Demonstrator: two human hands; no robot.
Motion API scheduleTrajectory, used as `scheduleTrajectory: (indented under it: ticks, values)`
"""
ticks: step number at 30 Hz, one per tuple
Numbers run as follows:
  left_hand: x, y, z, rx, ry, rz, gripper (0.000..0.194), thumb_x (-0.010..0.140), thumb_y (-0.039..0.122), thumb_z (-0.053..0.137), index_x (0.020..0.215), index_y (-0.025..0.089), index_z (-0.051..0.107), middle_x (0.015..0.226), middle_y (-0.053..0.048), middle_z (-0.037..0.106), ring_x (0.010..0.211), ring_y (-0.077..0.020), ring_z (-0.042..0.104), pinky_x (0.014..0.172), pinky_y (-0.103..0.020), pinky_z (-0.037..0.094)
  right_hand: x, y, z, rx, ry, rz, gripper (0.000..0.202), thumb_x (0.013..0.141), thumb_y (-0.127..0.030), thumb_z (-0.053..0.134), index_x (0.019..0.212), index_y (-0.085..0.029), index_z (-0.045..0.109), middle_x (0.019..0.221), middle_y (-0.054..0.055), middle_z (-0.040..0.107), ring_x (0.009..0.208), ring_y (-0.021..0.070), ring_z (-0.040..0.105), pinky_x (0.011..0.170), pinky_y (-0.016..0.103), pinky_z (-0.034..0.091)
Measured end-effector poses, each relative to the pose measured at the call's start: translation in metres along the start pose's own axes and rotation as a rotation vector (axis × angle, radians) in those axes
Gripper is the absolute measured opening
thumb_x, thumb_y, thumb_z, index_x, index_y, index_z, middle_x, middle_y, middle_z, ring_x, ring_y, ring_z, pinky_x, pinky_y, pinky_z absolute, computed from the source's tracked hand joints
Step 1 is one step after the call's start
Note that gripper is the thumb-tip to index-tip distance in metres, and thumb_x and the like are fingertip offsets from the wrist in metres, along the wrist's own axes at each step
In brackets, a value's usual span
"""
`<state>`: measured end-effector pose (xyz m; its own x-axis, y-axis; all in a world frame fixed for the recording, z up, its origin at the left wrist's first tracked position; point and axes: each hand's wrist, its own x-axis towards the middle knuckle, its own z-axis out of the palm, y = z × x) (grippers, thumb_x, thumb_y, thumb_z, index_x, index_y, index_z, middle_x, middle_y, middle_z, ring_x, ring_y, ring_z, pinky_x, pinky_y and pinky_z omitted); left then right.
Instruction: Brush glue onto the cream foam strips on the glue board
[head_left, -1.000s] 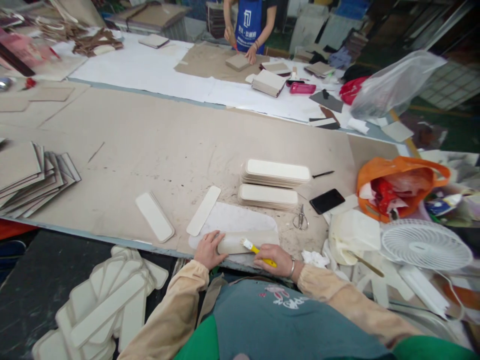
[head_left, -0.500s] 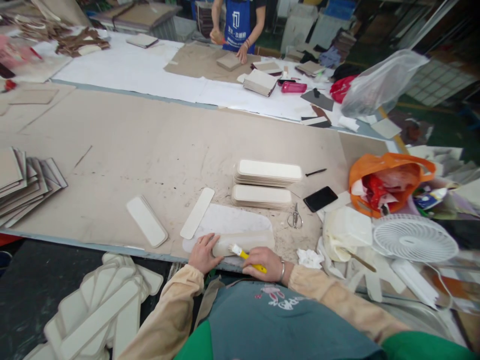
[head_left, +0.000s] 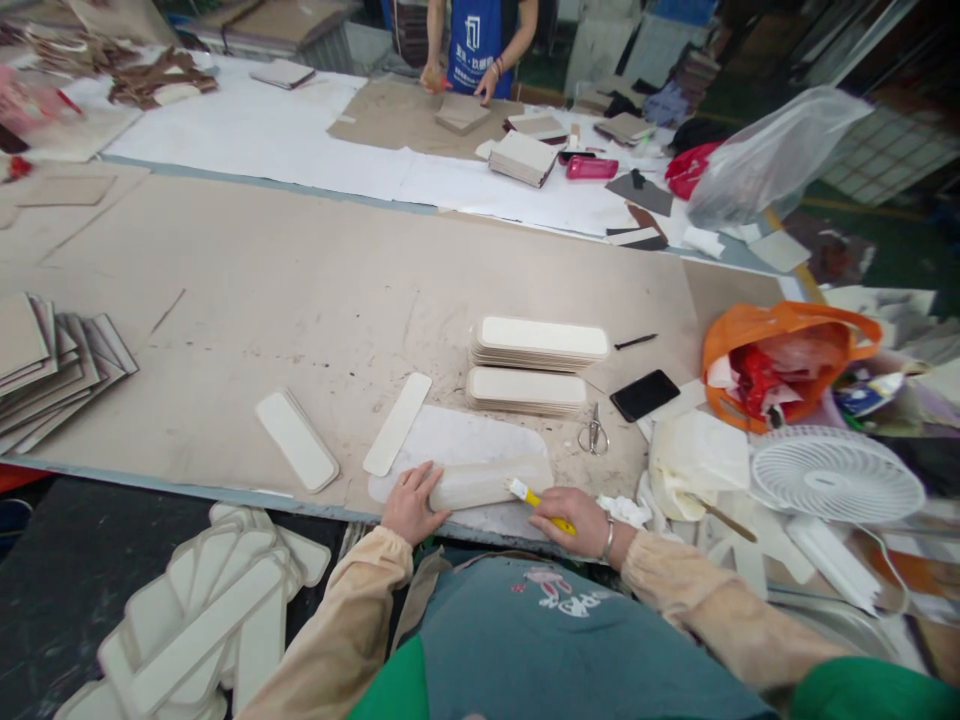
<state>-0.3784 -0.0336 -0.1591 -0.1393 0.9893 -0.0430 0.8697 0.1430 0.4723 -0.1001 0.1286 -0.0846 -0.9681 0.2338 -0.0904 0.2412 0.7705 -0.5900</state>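
A yellow-handled brush [head_left: 541,506] is gripped in my right hand [head_left: 574,520], its pale bristles at a long beige strip [head_left: 480,482] with rounded ends. My left hand [head_left: 412,503] presses on the strip's left end, thumb and fingers apart. Under the strip lies a whitish sheet [head_left: 480,432] at the table's near edge. A single cream strip [head_left: 397,424] rests across the sheet's left side. Farther left is a small stack of cream strips [head_left: 298,440]. Beyond the sheet stand two neat stacks, the nearer stack [head_left: 526,388] and the farther stack [head_left: 540,340].
Scissors [head_left: 593,432], a black phone [head_left: 645,396], an orange bag [head_left: 787,335] and a white fan [head_left: 836,478] lie to the right. Loose strips [head_left: 206,610] are heaped below the left edge. Folded panels [head_left: 56,365] sit far left. Across the table, a person in a blue apron [head_left: 474,45] works.
My right hand has moved to the right with the brush, along the strip. My left hand stays on the strip's left end. The person opposite has shifted their hands.
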Motion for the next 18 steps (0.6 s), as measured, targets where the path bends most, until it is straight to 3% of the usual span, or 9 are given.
scheduleTrajectory:
  ticks: [4, 9, 12, 15, 18]
  values:
    - [0.0, 0.001, -0.001, 0.003, 0.006, 0.002, 0.068, 0.063, 0.037, 0.067, 0.124, 0.019, 0.047, 0.129, -0.012, 0.045, 0.112, -0.0287, 0.043, 0.096, -0.044, 0.039, 0.0, -0.005, -0.004, -0.034, 0.024, 0.016, 0.03, 0.089, -0.028, 0.042, 0.067, -0.018, 0.06, 0.061, 0.004, 0.056, 0.062, 0.0134, 0.05, 0.059, 0.025, 0.034]
    - [0.001, 0.002, 0.0, 0.013, 0.015, 0.01, 0.066, 0.064, 0.036, 0.067, 0.125, 0.018, 0.047, 0.128, -0.012, 0.046, 0.112, -0.0288, 0.043, 0.095, -0.044, 0.039, 0.048, -0.033, 0.029, 0.029, 0.021, -0.167, 0.026, 0.087, -0.033, 0.045, 0.075, -0.019, 0.063, 0.067, 0.003, 0.058, 0.062, 0.0122, 0.051, 0.059, 0.023, 0.035]
    - [0.001, 0.002, 0.001, 0.023, 0.014, 0.017, 0.065, 0.066, 0.036, 0.065, 0.126, 0.018, 0.046, 0.128, -0.012, 0.046, 0.112, -0.0288, 0.043, 0.095, -0.044, 0.04, 0.067, -0.039, 0.042, 0.026, 0.012, -0.188, 0.027, 0.086, -0.034, 0.046, 0.071, -0.019, 0.063, 0.065, 0.002, 0.058, 0.059, 0.0115, 0.05, 0.056, 0.023, 0.035]
    - [0.001, 0.001, 0.002, 0.03, 0.007, 0.016, 0.066, 0.066, 0.036, 0.065, 0.126, 0.019, 0.045, 0.129, -0.012, 0.045, 0.111, -0.0289, 0.043, 0.094, -0.044, 0.041, 0.057, -0.029, 0.038, 0.028, 0.018, -0.143, 0.027, 0.085, -0.033, 0.047, 0.069, -0.019, 0.063, 0.064, 0.002, 0.057, 0.059, 0.0117, 0.051, 0.057, 0.023, 0.036]
    - [0.0, 0.001, 0.003, 0.028, 0.015, 0.019, 0.066, 0.066, 0.037, 0.066, 0.125, 0.019, 0.046, 0.129, -0.012, 0.045, 0.111, -0.0293, 0.044, 0.094, -0.045, 0.041, 0.024, -0.01, 0.021, 0.045, 0.046, -0.065, 0.026, 0.086, -0.029, 0.046, 0.069, -0.018, 0.062, 0.063, 0.002, 0.057, 0.061, 0.0125, 0.051, 0.06, 0.023, 0.037]
